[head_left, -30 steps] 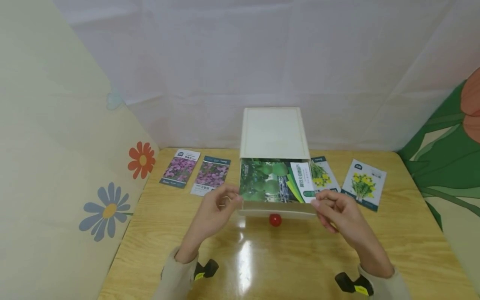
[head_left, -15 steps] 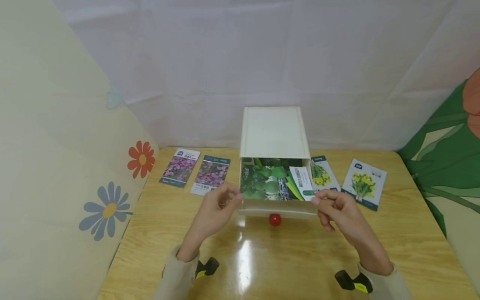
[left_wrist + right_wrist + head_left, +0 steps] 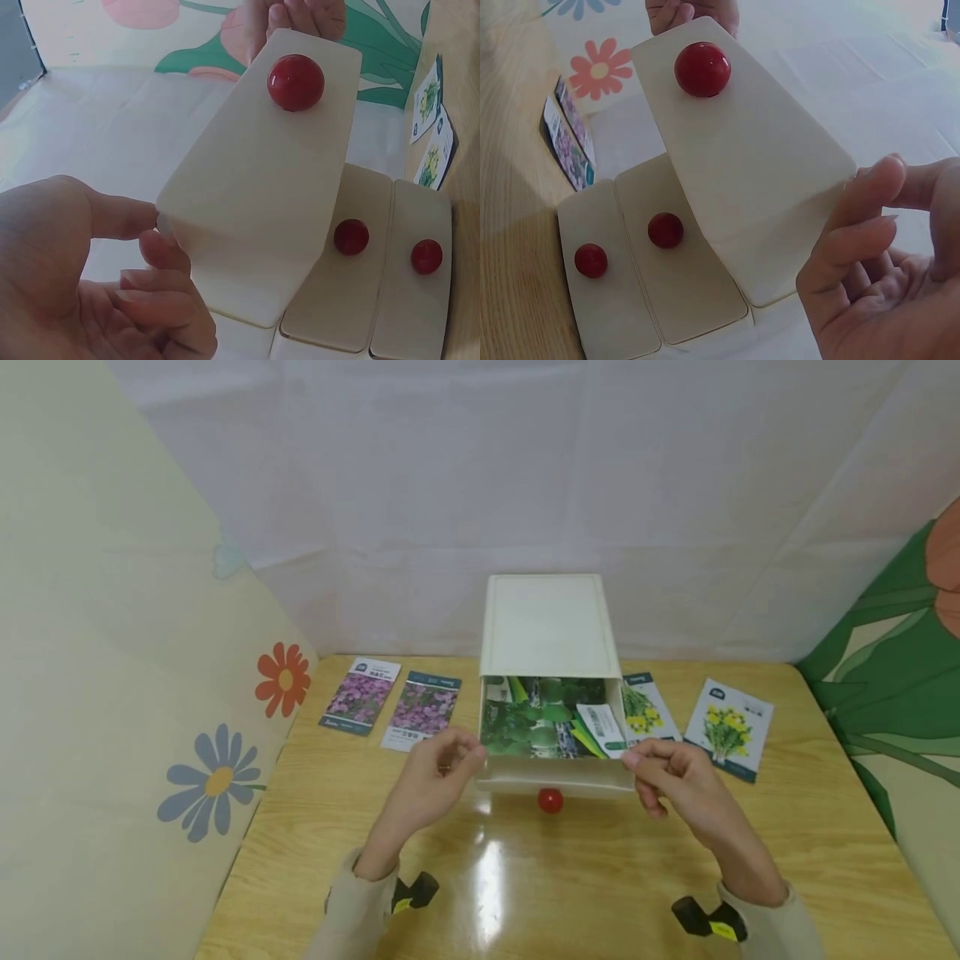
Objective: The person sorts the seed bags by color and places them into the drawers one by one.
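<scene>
The top drawer (image 3: 555, 774) of a small white cabinet (image 3: 547, 627) is pulled out. Green seed packets (image 3: 540, 727) lie inside it, the uppermost with a white label at its right end. At the drawer's front left corner, my left hand (image 3: 431, 785) pinches the rim between thumb and index finger. My right hand (image 3: 686, 789) pinches the opposite front corner in the same way. A red round knob (image 3: 296, 82) sits on the drawer front. Both wrist views show the pinching fingers at the upper corners; the drawer's inside is hidden there.
Two purple-flower seed packets (image 3: 360, 697) lie on the wooden table (image 3: 570, 877) left of the cabinet. Two yellow-flower packets (image 3: 726, 729) lie on its right, one partly behind the drawer. Two lower drawers (image 3: 697, 292) are closed. A white cloth hangs behind.
The uppermost green packet has sunk lower into the drawer, showing more of the packets behind it. Both hands have stayed at the front corners.
</scene>
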Action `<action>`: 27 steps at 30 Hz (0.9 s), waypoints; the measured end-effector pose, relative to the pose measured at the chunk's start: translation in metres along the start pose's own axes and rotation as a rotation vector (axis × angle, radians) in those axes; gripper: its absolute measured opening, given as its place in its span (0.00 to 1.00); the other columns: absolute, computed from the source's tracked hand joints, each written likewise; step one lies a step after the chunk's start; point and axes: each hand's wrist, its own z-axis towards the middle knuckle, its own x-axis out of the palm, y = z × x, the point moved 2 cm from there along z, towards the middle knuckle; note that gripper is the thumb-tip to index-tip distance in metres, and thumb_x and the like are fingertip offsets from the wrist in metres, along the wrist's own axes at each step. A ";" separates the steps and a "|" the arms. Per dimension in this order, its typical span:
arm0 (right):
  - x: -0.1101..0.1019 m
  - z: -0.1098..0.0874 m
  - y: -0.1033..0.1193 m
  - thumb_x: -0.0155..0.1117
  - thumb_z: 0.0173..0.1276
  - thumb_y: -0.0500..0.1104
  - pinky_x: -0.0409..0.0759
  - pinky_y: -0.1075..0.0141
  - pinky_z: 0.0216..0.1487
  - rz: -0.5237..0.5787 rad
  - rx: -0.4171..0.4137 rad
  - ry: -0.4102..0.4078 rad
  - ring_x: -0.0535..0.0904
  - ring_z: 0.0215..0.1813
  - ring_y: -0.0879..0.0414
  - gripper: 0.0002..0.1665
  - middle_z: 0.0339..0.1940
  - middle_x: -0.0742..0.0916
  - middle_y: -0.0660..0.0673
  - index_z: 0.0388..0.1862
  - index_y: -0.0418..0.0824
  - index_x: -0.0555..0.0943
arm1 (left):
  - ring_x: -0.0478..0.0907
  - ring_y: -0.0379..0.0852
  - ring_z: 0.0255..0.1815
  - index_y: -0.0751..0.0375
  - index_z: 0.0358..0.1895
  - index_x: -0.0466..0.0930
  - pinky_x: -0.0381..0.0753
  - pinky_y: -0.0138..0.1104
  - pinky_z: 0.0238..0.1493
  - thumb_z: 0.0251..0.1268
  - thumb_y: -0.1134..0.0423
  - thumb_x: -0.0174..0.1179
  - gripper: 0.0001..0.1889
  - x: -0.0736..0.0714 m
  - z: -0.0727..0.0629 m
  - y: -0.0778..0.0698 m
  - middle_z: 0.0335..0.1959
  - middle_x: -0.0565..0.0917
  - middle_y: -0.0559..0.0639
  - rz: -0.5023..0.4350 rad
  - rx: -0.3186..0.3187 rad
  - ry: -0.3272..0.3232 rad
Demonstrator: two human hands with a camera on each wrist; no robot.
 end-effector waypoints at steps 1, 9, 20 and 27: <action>0.000 0.000 0.000 0.52 0.86 0.34 0.68 0.56 0.12 0.000 0.000 0.001 0.68 0.15 0.49 0.13 0.15 0.77 0.46 0.43 0.26 0.81 | 0.72 0.38 0.23 0.59 0.47 0.85 0.75 0.27 0.24 0.79 0.60 0.63 0.07 0.000 0.001 0.000 0.32 0.85 0.51 0.003 0.000 0.002; -0.002 0.003 -0.001 0.52 0.85 0.32 0.65 0.55 0.12 0.004 -0.020 0.018 0.65 0.14 0.47 0.14 0.13 0.74 0.43 0.40 0.28 0.82 | 0.71 0.38 0.22 0.58 0.45 0.86 0.74 0.28 0.22 0.80 0.58 0.62 0.08 -0.001 0.006 0.003 0.30 0.84 0.49 0.037 0.008 0.005; -0.004 0.002 -0.001 0.50 0.85 0.32 0.59 0.58 0.10 -0.023 -0.033 0.063 0.59 0.13 0.45 0.18 0.12 0.68 0.40 0.31 0.29 0.76 | 0.68 0.37 0.21 0.57 0.41 0.85 0.72 0.27 0.21 0.79 0.60 0.63 0.06 -0.003 0.004 0.006 0.27 0.81 0.48 0.016 0.060 -0.017; -0.006 -0.001 -0.004 0.50 0.85 0.31 0.58 0.54 0.11 -0.013 -0.024 0.048 0.59 0.14 0.44 0.17 0.12 0.69 0.40 0.32 0.31 0.78 | 0.67 0.37 0.20 0.58 0.42 0.85 0.70 0.27 0.20 0.79 0.60 0.63 0.07 -0.004 0.002 0.007 0.26 0.81 0.48 0.009 0.051 -0.036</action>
